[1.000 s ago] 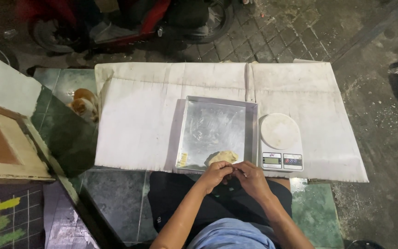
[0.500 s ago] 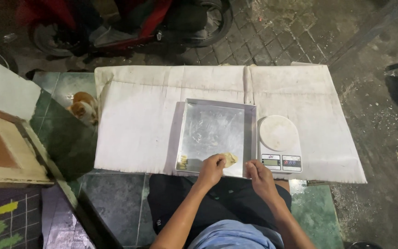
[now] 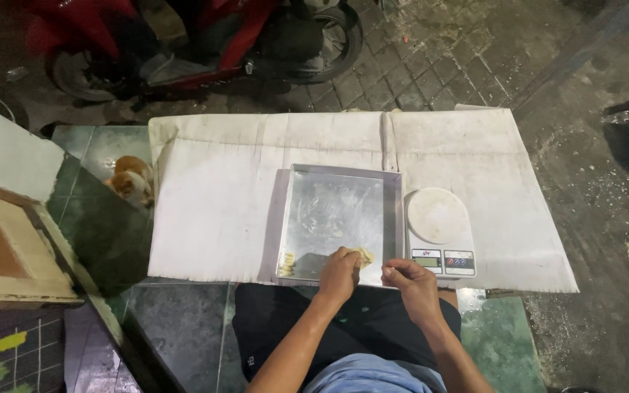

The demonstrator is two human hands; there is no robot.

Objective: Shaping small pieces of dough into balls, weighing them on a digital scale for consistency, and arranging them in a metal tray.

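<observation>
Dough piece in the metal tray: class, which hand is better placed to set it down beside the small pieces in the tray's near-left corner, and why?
Probably the left hand: it already rests on the dough piece inside the metal tray, nearer the small pieces. The right hand sits at the tray's near-right edge, beside the kitchen scale.

A shiny, smeared metal tray (image 3: 336, 218) sits on matt, creased white paper (image 3: 212, 196), a smooth white plastic scale (image 3: 438, 229) just right of the tray, glossy green floor tiles (image 3: 103, 153) and rough grey paving (image 3: 438, 65) beyond the paper
</observation>
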